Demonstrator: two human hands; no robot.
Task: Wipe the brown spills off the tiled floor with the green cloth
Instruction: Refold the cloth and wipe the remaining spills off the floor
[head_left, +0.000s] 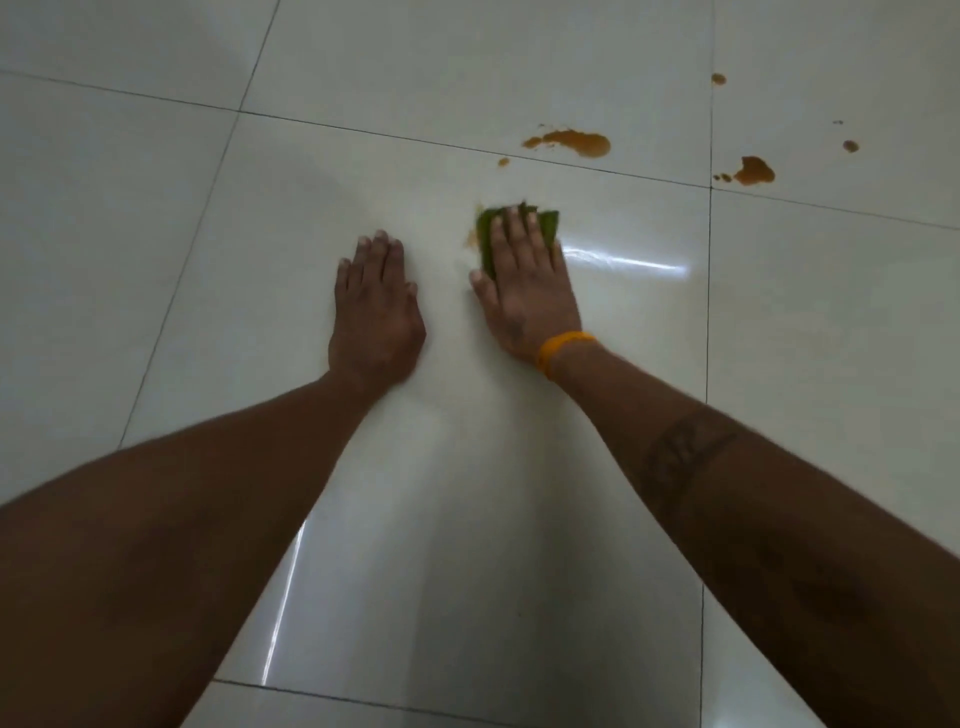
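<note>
My right hand (524, 291) lies flat with straight fingers on the green cloth (548, 222), pressing it onto the white tiled floor (260, 218); most of the cloth is hidden under the palm. A faint brown smear (471, 238) shows at the cloth's left edge. My left hand (376, 306) rests flat on the tile a short way to the left, holding nothing. Beyond the cloth lies a long brown spill (574, 143), with a small drop (503, 162) near it. Farther right is another brown puddle (754, 170) and small spots (850, 146), (718, 79).
Dark grout lines (709, 312) divide the glossy tiles. A bright light reflection (623, 260) streaks the floor right of the cloth. An orange band (563, 349) sits on my right wrist.
</note>
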